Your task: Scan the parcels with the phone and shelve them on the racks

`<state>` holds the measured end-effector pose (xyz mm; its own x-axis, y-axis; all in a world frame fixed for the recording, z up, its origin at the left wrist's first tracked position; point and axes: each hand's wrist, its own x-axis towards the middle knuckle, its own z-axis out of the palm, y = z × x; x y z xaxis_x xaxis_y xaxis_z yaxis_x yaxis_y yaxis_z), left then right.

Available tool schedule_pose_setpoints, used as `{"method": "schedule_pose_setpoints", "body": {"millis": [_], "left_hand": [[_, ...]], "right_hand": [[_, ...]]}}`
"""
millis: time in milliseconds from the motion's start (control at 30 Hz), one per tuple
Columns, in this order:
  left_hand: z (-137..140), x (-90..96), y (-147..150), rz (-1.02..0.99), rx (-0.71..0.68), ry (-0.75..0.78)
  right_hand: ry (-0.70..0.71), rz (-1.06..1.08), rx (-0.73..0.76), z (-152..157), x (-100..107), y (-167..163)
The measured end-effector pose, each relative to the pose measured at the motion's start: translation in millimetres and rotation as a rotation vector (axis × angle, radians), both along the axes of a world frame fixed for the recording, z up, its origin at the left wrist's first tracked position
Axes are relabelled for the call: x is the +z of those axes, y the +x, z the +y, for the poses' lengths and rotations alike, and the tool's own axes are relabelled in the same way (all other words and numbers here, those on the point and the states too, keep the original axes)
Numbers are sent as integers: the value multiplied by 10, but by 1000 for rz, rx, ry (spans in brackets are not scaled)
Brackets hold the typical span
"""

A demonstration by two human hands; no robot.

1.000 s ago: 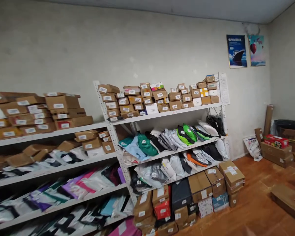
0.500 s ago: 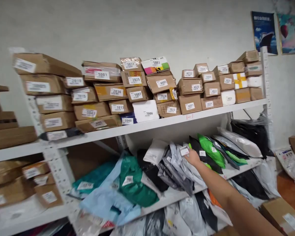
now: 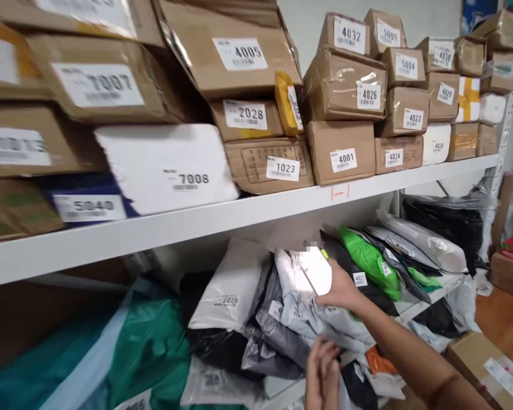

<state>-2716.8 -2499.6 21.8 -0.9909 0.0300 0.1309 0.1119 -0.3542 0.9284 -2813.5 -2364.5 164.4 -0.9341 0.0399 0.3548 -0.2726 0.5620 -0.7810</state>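
Note:
My right hand (image 3: 340, 287) is closed around a phone (image 3: 314, 270) with a bright white, partly blurred screen, held over the pale grey mailing bags (image 3: 312, 307) on the lower shelf. Below it, my left hand (image 3: 322, 364) is at the front edge of these bags, its fingers loosely bent and slightly smeared, with nothing visible in them. Whether it touches a bag is unclear. Left of the phone lies a white bag (image 3: 228, 285) labelled 2029. A black bag (image 3: 359, 279) labelled 4021 and a bright green bag (image 3: 370, 262) lie to the right.
The white upper shelf edge (image 3: 239, 208) runs above my hands. Numbered cardboard boxes (image 3: 342, 151) are stacked on it, beside a white parcel (image 3: 166, 165) labelled 7008. Green bags (image 3: 154, 336) lie at lower left. A large carton (image 3: 487, 364) stands at lower right.
The view has moved closer to the shelves. My left hand has come into view from below. The phone in my right hand now shows a much brighter face.

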Motion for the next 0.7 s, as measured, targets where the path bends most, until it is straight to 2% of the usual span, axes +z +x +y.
{"method": "schedule_pose_setpoints", "body": {"millis": [33, 100, 233, 367, 500, 700], "left_hand": [[90, 78, -52, -30, -5, 106], [271, 204, -74, -109, -100, 274], [581, 268, 95, -290, -278, 438], [802, 174, 318, -411, -480, 406], [1032, 81, 516, -475, -647, 341], [1354, 68, 808, -446, -718, 253]], "right_hand": [[-47, 44, 32, 56, -67, 225], [-129, 94, 44, 146, -239, 655], [-449, 161, 4, 335, -645, 1277], [-713, 3, 38, 711, -956, 1613], [-765, -87, -23, 1100, -1140, 1806], [-850, -129, -152, 1384, -1324, 2027]]}}
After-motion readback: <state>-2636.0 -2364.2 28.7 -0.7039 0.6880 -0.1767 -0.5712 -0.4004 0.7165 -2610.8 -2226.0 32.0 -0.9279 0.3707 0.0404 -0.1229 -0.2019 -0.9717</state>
